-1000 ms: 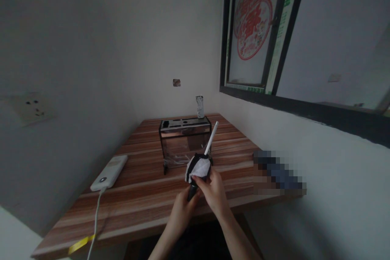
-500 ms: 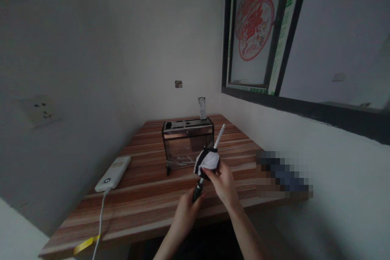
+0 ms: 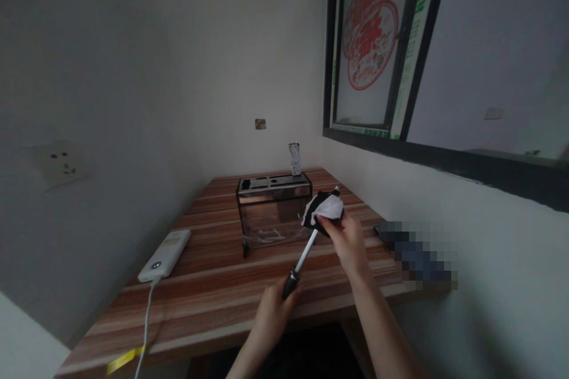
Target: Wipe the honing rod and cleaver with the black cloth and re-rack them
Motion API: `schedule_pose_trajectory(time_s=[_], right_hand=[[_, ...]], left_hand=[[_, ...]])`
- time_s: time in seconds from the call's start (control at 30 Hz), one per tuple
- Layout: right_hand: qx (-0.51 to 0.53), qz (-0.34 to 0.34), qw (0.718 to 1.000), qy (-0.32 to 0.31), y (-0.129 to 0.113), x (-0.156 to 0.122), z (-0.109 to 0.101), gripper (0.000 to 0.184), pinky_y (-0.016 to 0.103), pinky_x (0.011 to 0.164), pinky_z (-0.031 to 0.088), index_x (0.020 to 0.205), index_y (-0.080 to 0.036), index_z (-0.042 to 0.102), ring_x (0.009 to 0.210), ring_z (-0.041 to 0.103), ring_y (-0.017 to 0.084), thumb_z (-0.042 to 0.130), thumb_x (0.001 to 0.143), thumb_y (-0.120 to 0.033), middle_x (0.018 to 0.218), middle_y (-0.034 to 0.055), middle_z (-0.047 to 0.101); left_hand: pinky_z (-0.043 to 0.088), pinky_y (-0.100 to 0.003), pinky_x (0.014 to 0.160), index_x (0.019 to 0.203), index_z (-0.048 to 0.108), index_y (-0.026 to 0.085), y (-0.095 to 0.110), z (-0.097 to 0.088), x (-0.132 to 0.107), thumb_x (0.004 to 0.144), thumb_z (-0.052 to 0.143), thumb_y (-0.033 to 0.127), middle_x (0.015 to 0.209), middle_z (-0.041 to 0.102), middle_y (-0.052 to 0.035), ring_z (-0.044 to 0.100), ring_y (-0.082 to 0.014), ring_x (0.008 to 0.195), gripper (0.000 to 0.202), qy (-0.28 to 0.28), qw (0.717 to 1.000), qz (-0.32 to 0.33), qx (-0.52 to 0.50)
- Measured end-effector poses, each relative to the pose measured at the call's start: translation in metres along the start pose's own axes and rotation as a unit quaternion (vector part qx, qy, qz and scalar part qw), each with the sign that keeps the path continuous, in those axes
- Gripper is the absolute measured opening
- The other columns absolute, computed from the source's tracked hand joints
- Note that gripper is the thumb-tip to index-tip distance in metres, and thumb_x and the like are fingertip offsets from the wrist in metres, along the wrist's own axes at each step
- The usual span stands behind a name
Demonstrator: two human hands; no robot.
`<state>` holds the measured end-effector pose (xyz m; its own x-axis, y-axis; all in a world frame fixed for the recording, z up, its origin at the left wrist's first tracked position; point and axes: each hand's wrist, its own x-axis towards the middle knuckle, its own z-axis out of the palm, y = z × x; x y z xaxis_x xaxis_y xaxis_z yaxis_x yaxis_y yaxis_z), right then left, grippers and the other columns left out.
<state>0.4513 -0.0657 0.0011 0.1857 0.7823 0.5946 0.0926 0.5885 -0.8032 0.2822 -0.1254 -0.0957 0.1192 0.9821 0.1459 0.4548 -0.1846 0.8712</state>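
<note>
The left hand [image 3: 272, 321] is closed around the black handle of a white rod [image 3: 306, 254], held tilted above the worktop [image 3: 213, 296] near its front edge. The right hand [image 3: 351, 241] pinches a black-and-white cloth [image 3: 324, 208] around the rod's upper tip, just beside the clear box [image 3: 273, 213].

Upper end of the white rod [image 3: 307, 251] is covered by the black-and-white cloth [image 3: 323, 208] bunched in the right hand [image 3: 347, 240]. The butt of the rod's handle is buried in the left hand [image 3: 272, 314]. A pixelated patch [image 3: 418, 251] masks the right edge of the desk [image 3: 213, 284]. The upright item [image 3: 294, 159] by the wall is too small to identify. The cable [image 3: 146, 325] leaves at the bottom edge.
</note>
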Motion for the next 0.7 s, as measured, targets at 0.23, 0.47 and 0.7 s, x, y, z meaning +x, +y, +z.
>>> schedule_pose_trajectory(time_s=[0.23,0.47,0.7], right_hand=[[0.018,-0.042,0.998,0.044,0.000,0.027,-0.014,0.028,0.033,0.076,0.051,0.088,-0.015,0.070,0.082,0.067,0.024,0.069,0.072,-0.038,0.087,0.0079,0.073],[0.009,-0.066,0.989,0.132,0.008,0.042,-0.015,0.031,0.034,0.074,0.050,0.085,-0.013,0.070,0.082,0.066,0.024,0.067,0.073,-0.041,0.083,0.0091,0.073],[0.058,-0.046,0.981,0.181,0.006,0.034,0.004,0.031,0.030,0.070,0.049,0.080,-0.013,0.070,0.082,0.065,0.022,0.063,0.076,-0.043,0.078,0.0080,0.072]], left_hand=[[0.038,-0.023,0.063,0.084,0.066,0.011,-0.001,0.000,0.001,0.081,0.048,0.033,0.075,0.066,-0.0047,0.059,-0.0204,0.071,0.028,-0.010,1.000,0.001,-0.002],[0.039,-0.024,0.065,0.084,0.066,0.011,-0.005,0.002,-0.001,0.082,0.049,0.037,0.074,0.067,-0.0050,0.060,-0.0213,0.072,0.031,-0.007,1.000,0.003,0.019],[0.039,-0.024,0.064,0.081,0.065,0.012,-0.007,0.003,-0.002,0.081,0.048,0.038,0.073,0.066,-0.0046,0.058,-0.0209,0.072,0.030,0.001,1.000,-0.001,0.011]])
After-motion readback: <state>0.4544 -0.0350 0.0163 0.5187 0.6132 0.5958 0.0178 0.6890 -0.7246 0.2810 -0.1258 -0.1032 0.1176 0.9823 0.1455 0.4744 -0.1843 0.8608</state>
